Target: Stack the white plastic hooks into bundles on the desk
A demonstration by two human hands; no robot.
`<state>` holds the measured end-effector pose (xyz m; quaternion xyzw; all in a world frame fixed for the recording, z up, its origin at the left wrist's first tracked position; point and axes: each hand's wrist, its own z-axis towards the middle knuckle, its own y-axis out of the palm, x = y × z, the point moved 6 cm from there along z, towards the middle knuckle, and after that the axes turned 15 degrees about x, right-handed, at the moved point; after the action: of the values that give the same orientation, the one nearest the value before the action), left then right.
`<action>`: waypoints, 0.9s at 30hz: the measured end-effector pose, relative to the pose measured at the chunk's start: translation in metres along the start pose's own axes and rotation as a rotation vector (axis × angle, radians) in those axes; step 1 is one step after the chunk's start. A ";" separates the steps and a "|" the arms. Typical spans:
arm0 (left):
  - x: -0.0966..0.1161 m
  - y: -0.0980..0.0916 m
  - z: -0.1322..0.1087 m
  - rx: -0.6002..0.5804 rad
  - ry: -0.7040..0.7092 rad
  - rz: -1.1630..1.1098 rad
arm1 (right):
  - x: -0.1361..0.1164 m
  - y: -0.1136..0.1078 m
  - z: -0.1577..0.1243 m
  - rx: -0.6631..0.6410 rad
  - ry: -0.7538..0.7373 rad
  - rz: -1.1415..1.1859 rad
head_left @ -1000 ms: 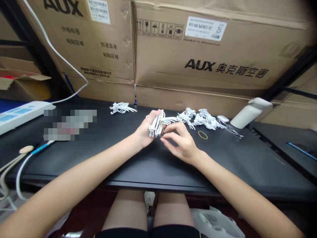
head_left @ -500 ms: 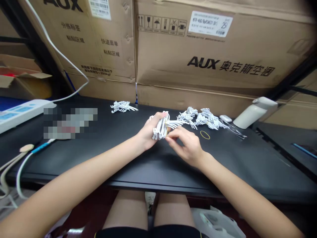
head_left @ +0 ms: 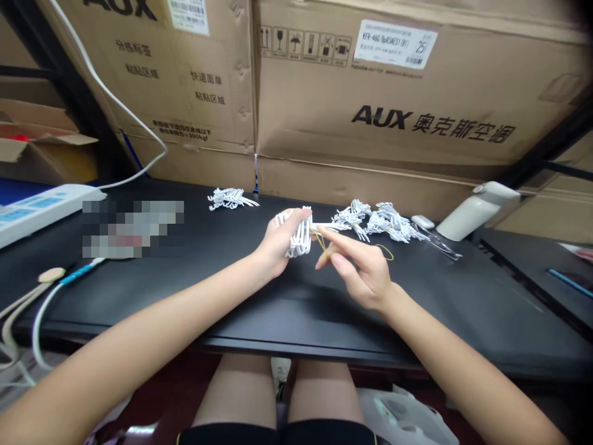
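My left hand [head_left: 277, 246] is closed around a bundle of white hooks [head_left: 302, 240], raised above the black table. Their bent ends face my palm, while the straight shanks point right. A thin yellow rubber band [head_left: 322, 242] runs from the shanks to the fingers of my right hand [head_left: 364, 266], which pull it into a stretched loop. Partly behind that hand, another yellow rubber band [head_left: 391, 252] lies on the table. More bundles of white hooks rest farther back: one at the left [head_left: 231, 198] and two at the right, a nearer bundle [head_left: 352, 217] beside a larger bundle [head_left: 391, 222].
Large cardboard boxes [head_left: 306, 111] line the back of the black table [head_left: 259, 315]. At the right stand a tilted white bottle [head_left: 477, 210], a small white case [head_left: 422, 222] and glasses [head_left: 445, 247]. A power strip [head_left: 41, 207] and cables [head_left: 39, 327] occupy the left.
My right hand has shifted slightly right and turned, its fingers now drawing the rubber band out from the shanks. The left hand keeps its hold on the bundle, nearly still.
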<state>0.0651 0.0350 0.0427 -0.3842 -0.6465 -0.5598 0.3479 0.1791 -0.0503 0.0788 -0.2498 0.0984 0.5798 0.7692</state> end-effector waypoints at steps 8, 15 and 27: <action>-0.001 0.005 -0.004 -0.116 0.103 0.271 | 0.030 -0.018 0.007 -0.193 0.721 0.333; -0.010 0.010 -0.008 -0.260 0.052 0.333 | 0.035 -0.017 -0.004 -0.515 1.003 0.545; -0.004 -0.005 0.001 0.033 0.076 0.165 | 0.016 0.015 -0.014 -0.669 0.835 0.736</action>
<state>0.0630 0.0351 0.0368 -0.4089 -0.6082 -0.5325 0.4234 0.1718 -0.0407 0.0556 -0.6301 0.2824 0.6592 0.2980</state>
